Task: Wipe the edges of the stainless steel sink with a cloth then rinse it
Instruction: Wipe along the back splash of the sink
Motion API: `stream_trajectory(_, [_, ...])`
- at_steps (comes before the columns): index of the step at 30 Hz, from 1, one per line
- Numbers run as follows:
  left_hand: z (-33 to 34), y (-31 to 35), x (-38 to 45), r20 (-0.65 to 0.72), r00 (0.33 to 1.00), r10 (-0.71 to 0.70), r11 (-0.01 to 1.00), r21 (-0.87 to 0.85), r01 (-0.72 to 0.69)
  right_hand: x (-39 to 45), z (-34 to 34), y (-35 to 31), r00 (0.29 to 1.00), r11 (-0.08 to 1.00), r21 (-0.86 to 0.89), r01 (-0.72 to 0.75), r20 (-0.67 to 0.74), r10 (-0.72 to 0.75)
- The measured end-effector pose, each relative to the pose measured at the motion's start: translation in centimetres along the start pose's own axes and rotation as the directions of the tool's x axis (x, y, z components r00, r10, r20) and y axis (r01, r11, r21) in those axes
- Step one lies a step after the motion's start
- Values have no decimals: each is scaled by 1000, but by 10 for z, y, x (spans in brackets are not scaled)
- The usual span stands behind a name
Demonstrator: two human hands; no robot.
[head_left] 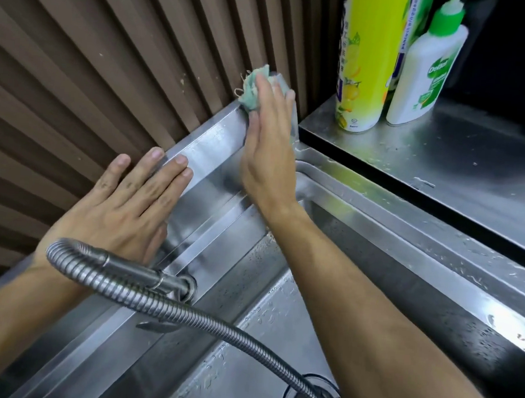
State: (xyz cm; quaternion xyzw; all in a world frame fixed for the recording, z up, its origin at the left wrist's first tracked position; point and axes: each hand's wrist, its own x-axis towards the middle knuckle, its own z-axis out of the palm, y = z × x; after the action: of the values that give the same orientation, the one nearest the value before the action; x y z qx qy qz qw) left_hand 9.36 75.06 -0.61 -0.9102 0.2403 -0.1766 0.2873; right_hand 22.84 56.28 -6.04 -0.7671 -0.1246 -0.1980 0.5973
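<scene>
The right hand, fingers flat, presses a frayed green cloth against the stainless steel sink's raised back edge at 12 o'clock. The left hand lies open and empty on that edge at 9 o'clock.

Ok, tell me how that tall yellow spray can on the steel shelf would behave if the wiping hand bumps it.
The yellow spray can is tall on a narrow base, so it would probably tip rather than slide. The steel shelf shows water droplets, so the base may skid a little first. It stands close beside the white bottle, which would likely catch it on that side.
</scene>
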Motion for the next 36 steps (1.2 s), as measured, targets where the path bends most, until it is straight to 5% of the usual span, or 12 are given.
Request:
stream_trajectory(2, [-1, 0, 0, 15, 1000, -14, 1000, -24, 14, -16, -7, -17, 997, 997, 55, -48, -62, 51])
stream_trajectory(6, [-1, 1, 0, -3, 999, -45, 998, -39, 45, -103, -37, -26, 953, 991, -50, 125, 283, -106])
stream_trajectory(10, [4, 0, -1, -39, 999, -19, 1000, -13, 18, -144, -27, 0, 657, 873, -55, 484, 681, -321])
stream_trajectory(12, [5, 0, -1, -44, 999, -14, 1000, 2, 14, -134, -20, 9, 612, 841, -77, 535, 722, -323])
stream_trajectory(15, [3, -1, -1, -27, 1000, -4, 1000, -16, 3, -113, -24, 13, 667, 840, -175, 514, 697, -263])
stream_trajectory(20, [1, 2, -1, -5, 999, -34, 998, -60, 34, -65, -53, 20, 869, 799, -479, 362, 485, -103])
stream_trajectory(29, [4, 1, 0, 11, 1000, -28, 999, -29, 28, 3, -66, 17, 955, 751, -660, -39, 197, 222])
stream_trajectory(33, [6, 0, 0, -2, 999, -33, 999, -41, 32, -7, -71, 19, 989, 892, -429, -143, -38, 140])
stream_trajectory(36, [9, 0, 0, -13, 999, -36, 998, -43, 36, -42, -46, -9, 965, 959, 117, -257, -22, 261])
